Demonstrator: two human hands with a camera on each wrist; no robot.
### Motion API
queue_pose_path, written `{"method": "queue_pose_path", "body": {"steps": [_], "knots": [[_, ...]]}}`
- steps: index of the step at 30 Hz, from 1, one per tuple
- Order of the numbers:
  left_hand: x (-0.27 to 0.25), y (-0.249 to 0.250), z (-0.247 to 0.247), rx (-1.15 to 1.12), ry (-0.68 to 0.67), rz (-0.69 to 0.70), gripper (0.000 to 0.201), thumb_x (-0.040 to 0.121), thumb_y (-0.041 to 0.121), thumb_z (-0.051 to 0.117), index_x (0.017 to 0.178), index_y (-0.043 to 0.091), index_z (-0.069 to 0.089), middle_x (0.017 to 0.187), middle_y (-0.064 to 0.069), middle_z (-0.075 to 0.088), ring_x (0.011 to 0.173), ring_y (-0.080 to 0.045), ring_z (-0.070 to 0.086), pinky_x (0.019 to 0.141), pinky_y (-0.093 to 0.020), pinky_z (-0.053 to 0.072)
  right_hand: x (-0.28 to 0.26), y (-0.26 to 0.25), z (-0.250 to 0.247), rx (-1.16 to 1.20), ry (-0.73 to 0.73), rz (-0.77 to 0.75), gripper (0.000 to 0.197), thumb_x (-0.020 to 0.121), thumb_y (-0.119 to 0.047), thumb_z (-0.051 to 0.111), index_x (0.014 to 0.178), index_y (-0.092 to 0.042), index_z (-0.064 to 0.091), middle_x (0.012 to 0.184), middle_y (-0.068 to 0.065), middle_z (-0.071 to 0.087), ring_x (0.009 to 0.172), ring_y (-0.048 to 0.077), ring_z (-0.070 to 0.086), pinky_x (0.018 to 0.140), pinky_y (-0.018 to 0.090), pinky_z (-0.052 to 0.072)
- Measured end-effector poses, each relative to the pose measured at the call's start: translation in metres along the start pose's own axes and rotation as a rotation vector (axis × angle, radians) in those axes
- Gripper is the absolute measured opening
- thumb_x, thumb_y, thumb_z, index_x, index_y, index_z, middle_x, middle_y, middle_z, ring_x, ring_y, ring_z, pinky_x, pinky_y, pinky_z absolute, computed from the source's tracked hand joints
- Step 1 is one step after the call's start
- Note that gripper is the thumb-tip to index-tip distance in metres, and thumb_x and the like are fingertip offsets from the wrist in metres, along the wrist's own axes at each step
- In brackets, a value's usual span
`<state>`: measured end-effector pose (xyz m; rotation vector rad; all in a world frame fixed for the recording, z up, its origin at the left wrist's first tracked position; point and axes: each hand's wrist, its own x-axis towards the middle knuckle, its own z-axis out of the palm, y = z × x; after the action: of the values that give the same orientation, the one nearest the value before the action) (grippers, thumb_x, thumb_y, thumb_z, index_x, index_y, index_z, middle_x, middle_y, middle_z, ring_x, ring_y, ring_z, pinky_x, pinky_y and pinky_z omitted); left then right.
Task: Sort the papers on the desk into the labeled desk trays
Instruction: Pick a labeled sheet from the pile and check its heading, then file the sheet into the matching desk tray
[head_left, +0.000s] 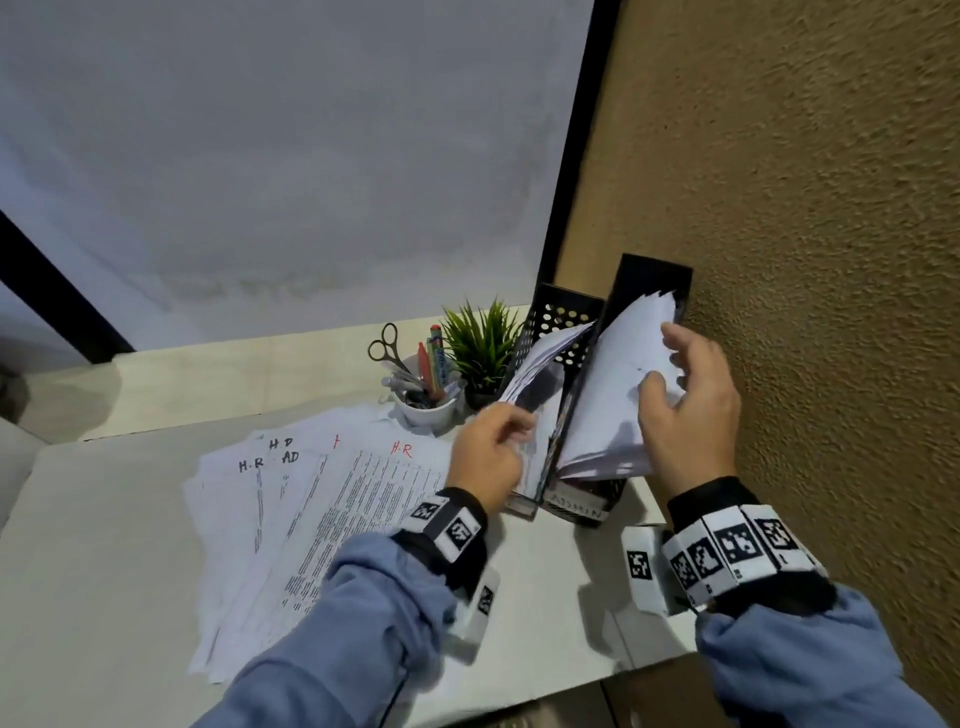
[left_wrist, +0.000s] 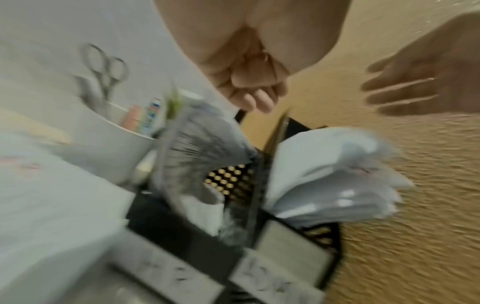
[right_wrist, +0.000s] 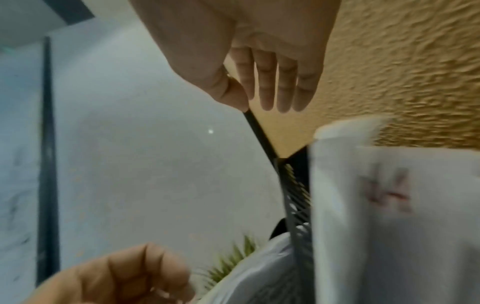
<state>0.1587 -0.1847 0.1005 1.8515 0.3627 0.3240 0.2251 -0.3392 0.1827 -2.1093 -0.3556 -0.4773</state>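
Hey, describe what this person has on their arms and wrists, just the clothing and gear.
Both arms wear light blue long sleeves. Over each cuff sits a black wrist strap carrying white blocks printed with black-and-white square code markers; the right wrist's band shows several in a row. A ring shows on the right hand. The left hand is bare of gloves.

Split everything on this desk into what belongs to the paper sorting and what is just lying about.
Belongs to the job:
loose papers
left tray
right tray
filed sheets

Lying about:
white cup
scissors
pens
small plant
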Motion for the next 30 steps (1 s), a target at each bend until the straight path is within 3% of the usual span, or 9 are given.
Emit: {"method": "queue_pose_path", "body": {"steps": [5, 10, 13, 15, 18, 21, 24, 28, 30], "knots": [[-0.006, -0.090, -0.094, 0.214, 0.368, -0.287, 0.030, 0.081, -0.009, 0.044, 0.087, 0.016, 0.060, 0.093, -0.005, 0.062, 0.086, -0.023, 0.062, 0.070, -0.019, 0.047, -0.045, -0.032, 0.042, 0.080, -0.217, -0.222, 0.020, 0.085, 0.000, 0.049, 0.100, -0.006, 0.062, 0.093, 0.003, 0.057, 0.083, 0.014, 0.054, 0.073, 0.019, 0.044], [-0.042, -0.160, -0.149, 0.699, 0.128, -0.854, 0.063, 0.080, 0.032, 0.068, 0.128, 0.003, 0.040, 0.130, -0.018, 0.043, 0.120, -0.037, 0.043, 0.094, -0.045, 0.044, -0.119, -0.008, 0.117, 0.064, -0.679, 0.291, 0.020, 0.088, -0.003, 0.053, 0.102, -0.010, 0.065, 0.097, 0.002, 0.063, 0.088, 0.015, 0.058, 0.081, 0.021, 0.050], [-0.064, -0.172, -0.159, 0.761, 0.083, -0.820, 0.078, 0.074, 0.040, 0.075, 0.130, 0.004, 0.035, 0.131, -0.017, 0.038, 0.120, -0.036, 0.043, 0.093, -0.044, 0.044, -0.152, 0.008, 0.145, 0.079, -0.864, 0.762, 0.031, 0.089, -0.004, 0.054, 0.120, -0.004, 0.053, 0.108, 0.005, 0.053, 0.097, 0.019, 0.054, 0.076, 0.017, 0.048], [-0.070, -0.180, -0.162, 0.673, 0.071, -0.796, 0.080, 0.072, 0.036, 0.078, 0.130, 0.003, 0.034, 0.129, -0.017, 0.040, 0.115, -0.037, 0.048, 0.090, -0.042, 0.045, -0.165, 0.013, 0.158, 0.064, -0.890, 0.907, 0.015, 0.085, -0.005, 0.057, 0.100, -0.006, 0.054, 0.096, 0.001, 0.045, 0.083, 0.019, 0.050, 0.071, 0.019, 0.038], [-0.077, -0.183, -0.166, 0.495, 0.043, -0.778, 0.057, 0.079, 0.021, 0.071, 0.124, 0.005, 0.039, 0.114, -0.016, 0.055, 0.097, -0.030, 0.058, 0.075, -0.030, 0.044, -0.173, 0.016, 0.170, -0.065, -0.880, 0.866, 0.036, 0.083, -0.005, 0.058, 0.065, -0.020, 0.030, 0.072, -0.005, 0.028, 0.065, 0.016, 0.036, 0.053, 0.022, 0.028], [-0.086, -0.184, -0.168, 0.392, 0.055, -0.662, 0.012, 0.088, 0.014, 0.059, 0.099, 0.018, 0.059, 0.101, -0.011, 0.060, 0.086, -0.023, 0.056, 0.072, -0.023, 0.040, -0.172, 0.005, 0.171, -0.060, -0.855, 0.800, 0.012, 0.082, -0.002, 0.061, 0.091, -0.004, 0.054, 0.090, 0.008, 0.053, 0.082, 0.020, 0.052, 0.063, 0.020, 0.038], [-0.096, -0.186, -0.172, 0.193, 0.069, -0.587, 0.031, 0.086, 0.001, 0.059, 0.066, 0.025, 0.060, 0.083, -0.004, 0.062, 0.072, -0.020, 0.054, 0.062, -0.024, 0.043, -0.173, -0.001, 0.176, 0.093, -0.745, 0.843, 0.028, 0.073, 0.006, 0.068, 0.100, 0.003, 0.061, 0.091, 0.013, 0.065, 0.068, 0.017, 0.057, 0.051, 0.015, 0.046], [-0.103, -0.193, -0.185, 0.050, 0.002, -0.608, 0.055, 0.074, -0.022, 0.048, 0.044, 0.020, 0.067, 0.068, -0.004, 0.068, 0.065, -0.023, 0.060, 0.066, -0.028, 0.049, -0.172, 0.003, 0.180, 0.360, -0.594, 1.086, 0.030, 0.069, 0.013, 0.070, 0.096, 0.001, 0.064, 0.093, 0.017, 0.070, 0.086, 0.033, 0.066, 0.081, 0.044, 0.054], [-0.102, -0.196, -0.189, 0.052, 0.034, -0.637, 0.055, 0.066, -0.023, 0.037, 0.042, 0.017, 0.066, 0.062, -0.012, 0.067, 0.061, -0.031, 0.059, 0.062, -0.032, 0.049, -0.170, 0.004, 0.179, 0.295, -0.626, 1.123, 0.024, 0.071, 0.007, 0.072, 0.093, 0.002, 0.063, 0.092, 0.013, 0.067, 0.088, 0.031, 0.062, 0.081, 0.039, 0.049]]}}
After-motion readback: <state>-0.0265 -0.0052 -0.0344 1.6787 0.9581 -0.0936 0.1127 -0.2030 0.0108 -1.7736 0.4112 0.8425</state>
